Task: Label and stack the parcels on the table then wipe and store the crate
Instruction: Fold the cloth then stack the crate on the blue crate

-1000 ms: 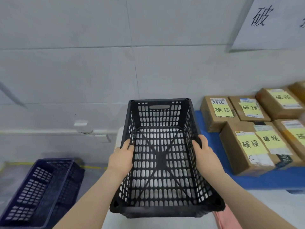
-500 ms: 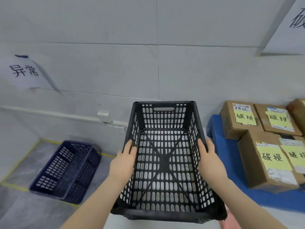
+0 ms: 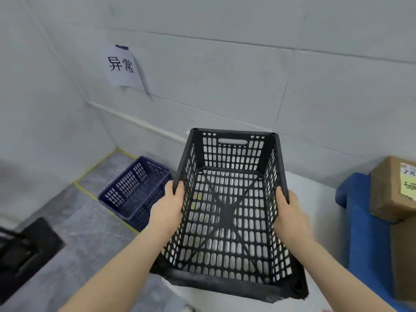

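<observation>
I hold an empty black perforated crate point(image 3: 227, 212) in the air in front of me, above the white table edge point(image 3: 315, 194). My left hand point(image 3: 167, 210) grips its left wall, thumb over the rim. My right hand point(image 3: 291, 218) grips the right wall the same way. A brown cardboard parcel point(image 3: 391, 190) with a yellow label sits at the far right on a blue mat point(image 3: 364, 221); another parcel point(image 3: 404, 257) lies below it, cut off by the frame.
A dark blue perforated crate point(image 3: 135, 190) stands on the grey floor in the corner, inside yellow tape lines. A paper sign point(image 3: 120, 66) hangs on the white wall. A black object point(image 3: 24, 251) lies on the floor at lower left.
My view has swung left with the crate still in both hands. The parcels have slid to the right edge, and the blue crate and wall sign have come nearer the centre.
</observation>
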`<state>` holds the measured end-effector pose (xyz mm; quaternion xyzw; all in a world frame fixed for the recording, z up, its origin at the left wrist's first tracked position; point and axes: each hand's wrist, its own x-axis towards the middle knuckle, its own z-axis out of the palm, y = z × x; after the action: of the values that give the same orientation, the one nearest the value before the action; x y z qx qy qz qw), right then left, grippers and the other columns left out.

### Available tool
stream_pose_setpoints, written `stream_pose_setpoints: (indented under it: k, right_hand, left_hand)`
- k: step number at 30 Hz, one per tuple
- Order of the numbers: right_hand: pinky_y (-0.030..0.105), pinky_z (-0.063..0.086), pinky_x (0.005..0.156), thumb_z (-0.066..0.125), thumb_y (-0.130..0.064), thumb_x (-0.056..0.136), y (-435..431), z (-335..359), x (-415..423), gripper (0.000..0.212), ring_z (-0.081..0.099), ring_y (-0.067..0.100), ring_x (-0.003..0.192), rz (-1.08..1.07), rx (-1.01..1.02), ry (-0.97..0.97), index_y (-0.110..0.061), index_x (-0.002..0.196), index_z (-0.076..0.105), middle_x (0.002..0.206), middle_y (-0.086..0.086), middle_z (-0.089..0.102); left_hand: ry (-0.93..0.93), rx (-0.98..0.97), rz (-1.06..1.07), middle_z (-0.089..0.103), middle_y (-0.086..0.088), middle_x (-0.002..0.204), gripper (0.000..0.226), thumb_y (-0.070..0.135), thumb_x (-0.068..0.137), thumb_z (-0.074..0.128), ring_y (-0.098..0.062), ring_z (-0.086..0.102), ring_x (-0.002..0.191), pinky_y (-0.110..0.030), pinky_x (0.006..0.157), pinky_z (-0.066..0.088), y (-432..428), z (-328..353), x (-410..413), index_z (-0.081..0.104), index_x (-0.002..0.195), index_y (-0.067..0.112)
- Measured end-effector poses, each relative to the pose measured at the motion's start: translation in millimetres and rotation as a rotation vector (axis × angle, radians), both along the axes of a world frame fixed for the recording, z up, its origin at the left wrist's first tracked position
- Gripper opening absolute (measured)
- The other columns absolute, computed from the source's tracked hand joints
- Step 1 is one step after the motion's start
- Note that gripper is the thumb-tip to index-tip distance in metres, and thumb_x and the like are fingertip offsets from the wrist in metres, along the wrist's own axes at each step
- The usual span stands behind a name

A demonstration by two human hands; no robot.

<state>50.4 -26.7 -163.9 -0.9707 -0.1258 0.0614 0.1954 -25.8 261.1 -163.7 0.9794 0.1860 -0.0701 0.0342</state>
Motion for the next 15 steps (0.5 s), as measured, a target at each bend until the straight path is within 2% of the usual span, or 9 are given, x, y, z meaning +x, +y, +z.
stream_pose_setpoints:
  k: [3, 5, 8, 10, 15]
  right_hand:
    - [0.039, 0.053, 0.070, 0.056, -0.011, 0.087, 47.3, 8.8, 0.7, 0.070, 0.058, 0.031, 0.076, 0.072, 0.019, -0.011, -0.020, 0.144, 0.017, 0.140, 0.010, 0.029]
    - [0.038, 0.051, 0.069, 0.054, -0.008, 0.087, 90.2, 13.8, 0.1, 0.071, 0.055, 0.029, 0.073, 0.138, 0.029, -0.033, -0.018, 0.147, 0.016, 0.142, 0.011, 0.027]
    - [0.033, 0.047, 0.067, 0.051, 0.001, 0.084, 161.6, 17.2, -4.1, 0.081, 0.054, 0.030, 0.076, 0.206, 0.022, -0.026, -0.016, 0.152, 0.010, 0.156, 0.011, 0.007]
    - [0.031, 0.044, 0.061, 0.052, 0.004, 0.081, 210.7, 15.5, -8.7, 0.086, 0.052, 0.028, 0.069, 0.237, 0.010, -0.024, -0.015, 0.153, 0.008, 0.160, 0.008, -0.010]
    - [0.032, 0.046, 0.051, 0.051, 0.008, 0.082, 324.2, 3.7, -28.6, 0.087, 0.057, 0.023, 0.060, 0.250, -0.028, 0.007, -0.015, 0.153, 0.006, 0.159, -0.001, -0.021]
  left_hand:
    - [-0.031, 0.041, 0.076, 0.005, -0.013, 0.155, 0.075, 0.004, 0.089, 0.047, -0.034, 0.060, 0.091, -0.035, 0.064, 0.043, 39.9, 11.3, -20.0, 0.007, 0.152, 0.018]
    - [-0.063, 0.055, 0.151, 0.008, -0.013, 0.154, 0.074, 0.004, 0.089, 0.046, -0.036, 0.060, 0.090, -0.036, 0.063, 0.040, 75.4, 19.9, -38.0, 0.009, 0.151, 0.017]
    - [-0.099, 0.107, 0.215, 0.012, -0.014, 0.152, 0.074, 0.001, 0.088, 0.047, -0.038, 0.060, 0.089, -0.036, 0.061, 0.038, 136.2, 27.8, -65.5, 0.012, 0.151, 0.016]
    - [-0.107, 0.147, 0.233, 0.012, -0.014, 0.152, 0.076, 0.001, 0.087, 0.048, -0.037, 0.060, 0.086, -0.036, 0.059, 0.038, 180.8, 29.7, -79.3, 0.012, 0.151, 0.015]
    - [-0.105, 0.161, 0.227, 0.013, -0.014, 0.151, 0.076, -0.001, 0.085, 0.049, -0.038, 0.061, 0.078, -0.040, 0.059, 0.050, 292.2, 33.4, -101.7, 0.014, 0.150, 0.014]
